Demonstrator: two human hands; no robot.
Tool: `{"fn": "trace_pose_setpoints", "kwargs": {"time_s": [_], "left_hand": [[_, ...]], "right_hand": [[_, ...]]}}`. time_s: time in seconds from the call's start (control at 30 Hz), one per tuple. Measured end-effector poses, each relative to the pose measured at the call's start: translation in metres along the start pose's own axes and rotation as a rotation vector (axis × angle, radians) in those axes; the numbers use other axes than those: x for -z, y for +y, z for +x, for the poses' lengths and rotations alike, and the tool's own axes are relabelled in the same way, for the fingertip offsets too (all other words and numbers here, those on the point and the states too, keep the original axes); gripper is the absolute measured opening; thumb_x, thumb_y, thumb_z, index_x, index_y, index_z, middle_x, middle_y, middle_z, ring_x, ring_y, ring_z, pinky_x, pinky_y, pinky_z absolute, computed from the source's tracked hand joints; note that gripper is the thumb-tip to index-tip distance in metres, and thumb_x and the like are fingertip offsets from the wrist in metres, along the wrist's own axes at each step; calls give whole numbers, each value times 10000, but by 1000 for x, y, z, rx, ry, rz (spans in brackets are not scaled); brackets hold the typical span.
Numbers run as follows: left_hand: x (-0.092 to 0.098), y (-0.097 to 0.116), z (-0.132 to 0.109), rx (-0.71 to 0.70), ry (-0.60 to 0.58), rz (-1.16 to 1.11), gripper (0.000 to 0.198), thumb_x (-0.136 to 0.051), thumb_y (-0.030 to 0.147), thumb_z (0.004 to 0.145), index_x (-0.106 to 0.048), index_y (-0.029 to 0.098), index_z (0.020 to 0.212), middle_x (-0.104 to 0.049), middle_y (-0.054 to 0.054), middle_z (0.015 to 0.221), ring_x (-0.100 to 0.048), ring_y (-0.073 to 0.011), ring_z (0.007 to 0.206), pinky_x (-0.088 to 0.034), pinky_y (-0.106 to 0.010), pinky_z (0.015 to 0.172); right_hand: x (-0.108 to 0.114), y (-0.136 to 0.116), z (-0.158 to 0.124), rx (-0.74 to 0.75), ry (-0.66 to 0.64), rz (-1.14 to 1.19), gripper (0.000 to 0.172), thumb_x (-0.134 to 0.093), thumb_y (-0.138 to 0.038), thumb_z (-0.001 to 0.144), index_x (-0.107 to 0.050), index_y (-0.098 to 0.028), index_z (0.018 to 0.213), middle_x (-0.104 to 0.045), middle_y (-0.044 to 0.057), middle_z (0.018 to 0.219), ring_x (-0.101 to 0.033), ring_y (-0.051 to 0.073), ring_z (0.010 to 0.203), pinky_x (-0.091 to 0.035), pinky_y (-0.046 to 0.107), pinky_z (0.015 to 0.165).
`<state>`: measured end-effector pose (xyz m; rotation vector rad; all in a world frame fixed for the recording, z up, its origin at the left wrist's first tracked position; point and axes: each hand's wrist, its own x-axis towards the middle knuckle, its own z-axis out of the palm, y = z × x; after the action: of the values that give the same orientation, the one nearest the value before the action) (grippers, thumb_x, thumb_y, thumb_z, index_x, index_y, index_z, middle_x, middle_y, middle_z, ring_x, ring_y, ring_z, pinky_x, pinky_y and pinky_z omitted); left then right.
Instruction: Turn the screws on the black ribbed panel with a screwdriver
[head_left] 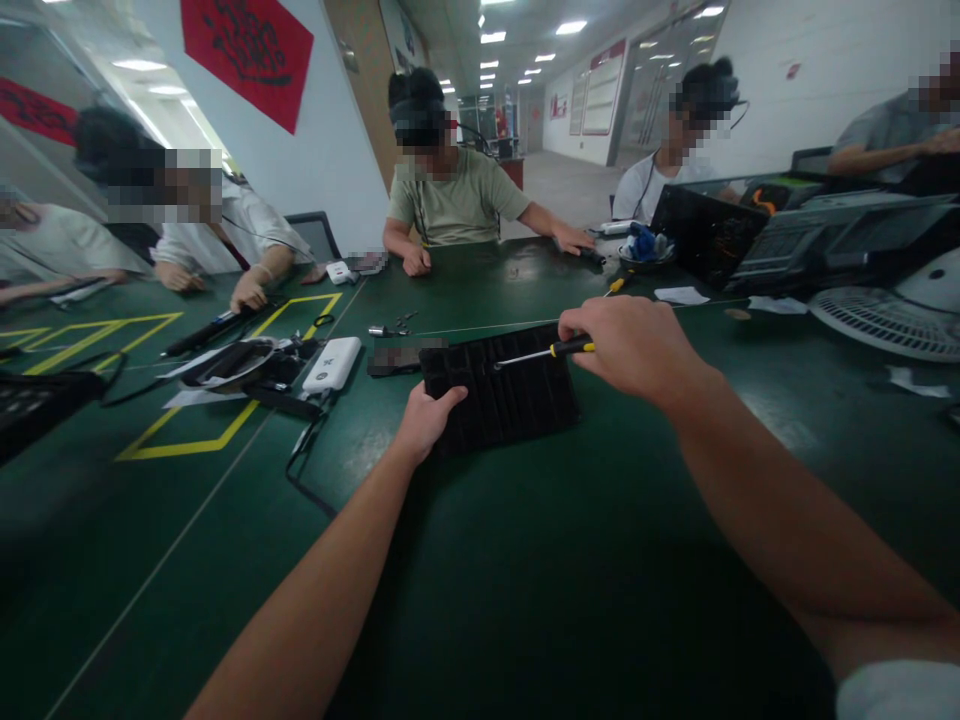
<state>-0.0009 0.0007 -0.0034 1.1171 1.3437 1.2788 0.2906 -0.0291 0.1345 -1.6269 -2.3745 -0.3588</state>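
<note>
A flat black ribbed panel (501, 392) lies on the green table (525, 560) in front of me. My left hand (424, 421) grips its near left edge, fingers curled over the rim. My right hand (636, 347) is closed round a screwdriver (544, 352) with a black and yellow handle. Its thin metal shaft points left, and the tip rests on the middle of the panel's upper face.
A white power bank (333, 364), cables and a round metal part (234, 362) lie to the left inside yellow tape lines. Small screws (390, 328) sit beyond the panel. A black machine casing (795, 235) and a white fan grille (885, 320) stand at right. Other people sit around the table.
</note>
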Motion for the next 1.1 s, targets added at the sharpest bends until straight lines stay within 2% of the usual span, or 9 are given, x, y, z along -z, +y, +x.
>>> {"fn": "trace_pose_setpoints", "kwargs": {"time_s": [0.33, 0.53, 0.93, 1.1], "left_hand": [[3, -4, 3, -6, -5, 15, 475, -915, 384, 634, -769, 185, 1040, -827, -89, 1052, -786, -300, 960, -645, -498, 962], [3, -5, 5, -11, 5, 26, 480, -923, 386, 623, -769, 182, 1029, -828, -82, 1026, -789, -297, 953, -649, -484, 952], [3, -4, 3, -8, 4, 39, 468, -910, 384, 641, -765, 186, 1040, -826, -79, 1017, -794, -310, 966, -651, -510, 962], [3, -2, 3, 0, -3, 26, 471, -922, 374, 641, -763, 188, 1043, -829, -82, 1033, -798, -312, 986, -648, -503, 972]], "right_hand": [[2, -1, 0, -11, -32, -6, 204, -732, -233, 899, -794, -271, 1090, -798, 73, 1050, -698, 282, 945, -289, 364, 662], [4, -3, -1, -35, -63, 20, 205, -688, -297, 896, -808, -265, 1059, -810, 85, 1034, -704, 295, 925, -299, 372, 659], [9, -5, -3, -72, -116, 26, 252, -667, -374, 910, -852, -267, 1045, -818, 103, 982, -709, 306, 893, -394, 383, 692], [11, -6, -4, -72, -124, 34, 265, -664, -406, 940, -864, -255, 1025, -825, 117, 1019, -718, 308, 913, -420, 389, 703]]}}
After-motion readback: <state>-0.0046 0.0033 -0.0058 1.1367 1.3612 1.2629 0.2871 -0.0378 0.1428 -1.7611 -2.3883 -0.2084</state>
